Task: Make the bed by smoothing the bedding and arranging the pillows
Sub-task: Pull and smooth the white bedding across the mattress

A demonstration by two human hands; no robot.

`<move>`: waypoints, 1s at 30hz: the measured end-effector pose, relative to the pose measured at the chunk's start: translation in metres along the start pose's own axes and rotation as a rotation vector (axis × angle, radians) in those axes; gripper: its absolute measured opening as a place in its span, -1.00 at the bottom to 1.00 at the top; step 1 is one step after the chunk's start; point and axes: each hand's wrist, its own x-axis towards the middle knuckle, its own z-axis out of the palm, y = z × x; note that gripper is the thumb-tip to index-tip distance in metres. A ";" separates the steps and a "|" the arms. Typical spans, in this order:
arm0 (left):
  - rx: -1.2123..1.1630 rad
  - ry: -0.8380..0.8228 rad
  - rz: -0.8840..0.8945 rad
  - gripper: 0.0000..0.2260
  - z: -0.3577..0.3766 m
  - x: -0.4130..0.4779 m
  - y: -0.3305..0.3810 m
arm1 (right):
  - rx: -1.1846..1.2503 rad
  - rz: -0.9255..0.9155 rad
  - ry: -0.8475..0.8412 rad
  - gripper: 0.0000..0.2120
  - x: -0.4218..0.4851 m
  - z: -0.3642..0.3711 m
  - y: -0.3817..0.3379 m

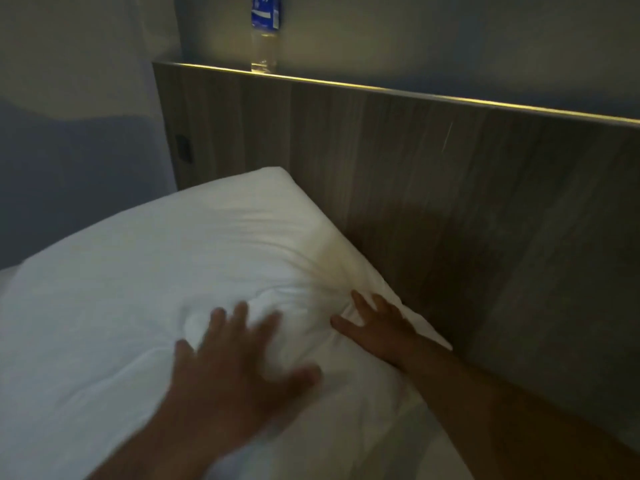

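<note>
**First onlooker:** Dim room, head of the bed. Where does the pillow sit?

**Second onlooker:** A white pillow (156, 271) lies flat at the head of the bed, its right edge touching the wood-grain headboard (450, 202). Its far corner points toward the headboard's left end.

**First onlooker:** And the person's hands?

**Second onlooker:** Both are on the pillow, bare forearms reaching in from below. The left hand (239, 372) is blurred and lies palm down near the pillow's middle with its fingers spread. Its grip is open and it holds nothing.

**First onlooker:** The other one?

**Second onlooker:** The right hand (374, 323) presses into the pillow close to the headboard side, fingers straight and splayed. That grip is open too, pushing rather than pinching. Creases in the cover fan out from its fingertips, and the fabric puckers between the two hands.

**First onlooker:** Anything else in the shot?

**Second onlooker:** A clear plastic bottle (265, 32) with a blue label stands upright on the headboard's top ledge, near its left end and well apart from the pillow. A thin line of warm light (415, 93) runs along that ledge. A small dark wall plate (183, 148) sits on the headboard's left side, too dim to make out further.
</note>
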 end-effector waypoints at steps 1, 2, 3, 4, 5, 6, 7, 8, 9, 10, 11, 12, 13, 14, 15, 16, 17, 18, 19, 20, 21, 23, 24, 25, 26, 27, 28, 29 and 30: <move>0.163 -0.059 0.019 0.10 0.014 -0.003 0.004 | -0.005 0.001 -0.008 0.07 0.002 0.000 -0.001; 0.233 -0.095 -0.010 0.12 0.028 -0.004 0.005 | -0.011 0.004 -0.012 0.06 0.002 -0.001 0.000; 0.261 -0.108 -0.042 0.12 0.040 -0.005 0.002 | -0.017 0.008 -0.013 0.06 0.002 0.000 0.002; 0.282 -0.105 -0.051 0.12 0.050 -0.004 -0.005 | -0.023 0.007 -0.016 0.06 0.002 0.001 0.002; 0.305 -0.100 -0.050 0.12 0.058 -0.004 -0.013 | -0.032 0.005 -0.025 0.06 0.003 0.003 0.001; 0.326 -0.097 -0.053 0.12 0.064 -0.002 -0.018 | -0.044 0.001 -0.033 0.06 0.003 0.007 0.002; 0.341 -0.101 -0.066 0.12 0.068 0.001 -0.022 | -0.053 -0.005 -0.040 0.06 0.004 0.011 0.001; 0.349 -0.109 -0.080 0.12 0.071 0.003 -0.024 | -0.063 -0.013 -0.045 0.06 0.005 0.014 0.000; 0.355 -0.125 -0.089 0.12 0.074 0.005 -0.023 | -0.067 -0.019 -0.046 0.07 0.008 0.017 0.000; 0.367 -0.140 -0.098 0.12 0.078 0.008 -0.023 | -0.067 -0.021 -0.043 0.07 0.012 0.019 0.001; 0.378 -0.157 -0.113 0.12 0.080 0.011 -0.024 | -0.068 -0.023 -0.035 0.06 0.018 0.023 0.000; 0.383 -0.168 -0.127 0.11 0.082 0.015 -0.028 | -0.067 -0.028 -0.022 0.06 0.022 0.027 -0.003; 0.387 -0.178 -0.140 0.11 0.084 0.020 -0.030 | -0.063 -0.035 -0.003 0.05 0.026 0.031 -0.006; 0.392 -0.189 -0.154 0.11 0.085 0.024 -0.031 | -0.057 -0.045 0.018 0.03 0.030 0.036 -0.007; 0.397 -0.203 -0.166 0.10 0.086 0.028 -0.031 | -0.049 -0.056 0.044 0.01 0.034 0.038 -0.009; 0.399 -0.219 -0.170 0.09 0.087 0.030 -0.032 | -0.040 -0.064 0.069 -0.01 0.037 0.041 -0.009; 0.397 -0.234 -0.178 0.08 0.087 0.031 -0.034 | -0.039 -0.073 0.086 -0.02 0.040 0.043 -0.009; 0.394 -0.241 -0.181 0.07 0.088 0.032 -0.035 | -0.046 -0.080 0.094 -0.03 0.043 0.045 -0.009; 0.394 -0.239 -0.181 0.07 0.089 0.033 -0.036 | -0.057 -0.082 0.098 -0.03 0.043 0.047 -0.009; 0.395 -0.228 -0.178 0.06 0.089 0.033 -0.038 | -0.066 -0.085 0.107 -0.03 0.044 0.047 -0.009; 0.396 -0.221 -0.175 0.07 0.090 0.032 -0.039 | -0.073 -0.088 0.118 -0.03 0.044 0.049 -0.009; 0.388 -0.210 -0.173 0.07 0.091 0.031 -0.040 | -0.081 -0.093 0.140 -0.04 0.044 0.050 -0.009; 0.380 -0.209 -0.173 0.07 0.091 0.030 -0.040 | -0.083 -0.092 0.146 -0.04 0.044 0.050 -0.009; 0.372 -0.210 -0.170 0.07 0.091 0.030 -0.040 | -0.087 -0.089 0.143 -0.03 0.044 0.051 -0.009; 0.365 -0.213 -0.166 0.07 0.091 0.029 -0.039 | -0.096 -0.086 0.129 -0.02 0.045 0.051 -0.008; 0.359 -0.211 -0.163 0.07 0.091 0.029 -0.040 | -0.102 -0.082 0.109 -0.01 0.046 0.052 -0.009; 0.357 -0.205 -0.159 0.08 0.091 0.029 -0.041 | -0.104 -0.078 0.095 -0.01 0.046 0.053 -0.009; 0.352 -0.199 -0.158 0.08 0.092 0.029 -0.042 | -0.106 -0.074 0.092 -0.01 0.046 0.053 -0.009; 0.347 -0.190 -0.157 0.08 0.093 0.031 -0.042 | -0.108 -0.069 0.097 -0.01 0.046 0.053 -0.009</move>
